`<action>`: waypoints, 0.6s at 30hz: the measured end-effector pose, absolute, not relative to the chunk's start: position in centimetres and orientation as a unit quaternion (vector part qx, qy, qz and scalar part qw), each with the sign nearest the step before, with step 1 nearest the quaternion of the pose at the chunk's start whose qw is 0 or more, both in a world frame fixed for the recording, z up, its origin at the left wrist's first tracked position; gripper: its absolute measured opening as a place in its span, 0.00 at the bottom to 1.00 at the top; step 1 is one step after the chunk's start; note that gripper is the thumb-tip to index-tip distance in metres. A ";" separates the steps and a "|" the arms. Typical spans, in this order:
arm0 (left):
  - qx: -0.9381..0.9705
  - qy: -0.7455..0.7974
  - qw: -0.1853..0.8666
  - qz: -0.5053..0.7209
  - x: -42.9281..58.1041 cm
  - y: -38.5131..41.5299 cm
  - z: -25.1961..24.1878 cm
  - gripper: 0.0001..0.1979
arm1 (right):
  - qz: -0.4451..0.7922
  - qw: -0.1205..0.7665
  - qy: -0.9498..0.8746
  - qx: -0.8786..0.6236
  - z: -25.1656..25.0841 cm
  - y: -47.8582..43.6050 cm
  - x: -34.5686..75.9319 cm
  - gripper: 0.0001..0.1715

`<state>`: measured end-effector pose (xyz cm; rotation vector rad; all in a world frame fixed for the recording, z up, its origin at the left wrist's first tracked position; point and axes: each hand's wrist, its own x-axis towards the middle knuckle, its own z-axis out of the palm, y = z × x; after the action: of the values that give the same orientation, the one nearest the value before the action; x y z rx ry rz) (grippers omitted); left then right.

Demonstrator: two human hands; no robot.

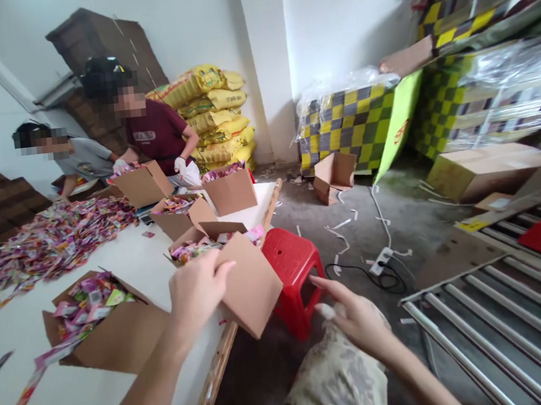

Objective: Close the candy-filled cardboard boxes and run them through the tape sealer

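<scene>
My left hand (198, 290) is closed on the near upper edge of an open cardboard box (253, 285), its thumb lying along the rim. Small colourful packets (193, 249) fill this box, which is tilted and juts past the table's edge. My right hand (355, 319) hangs in the air above my knee, apart from the box, with its index finger stretched out. Something white covers one of its fingertips. Left of my forearm, another open box (115, 338) of packets rests on the white table (165, 304).
A red stool (290, 255) stands beside the table. Roller conveyor (500, 320) lies at right, with a power strip (381, 260) and cables on the floor. Two co-workers (157, 134) stand across the table behind more filled boxes (230, 190) and a packet heap (66, 237).
</scene>
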<state>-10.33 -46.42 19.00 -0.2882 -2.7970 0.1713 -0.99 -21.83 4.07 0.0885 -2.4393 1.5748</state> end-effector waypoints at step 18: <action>0.052 -0.762 0.271 -0.586 -17.4 -56.2 9.1 0.22 | 0.821 0.251 -0.513 -0.010 3.5 -29.3 -6.5 0.44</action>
<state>-17.41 -56.25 9.07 0.1402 -2.0534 -1.5778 -6.51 -29.29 3.52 -0.0282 -1.3954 2.2347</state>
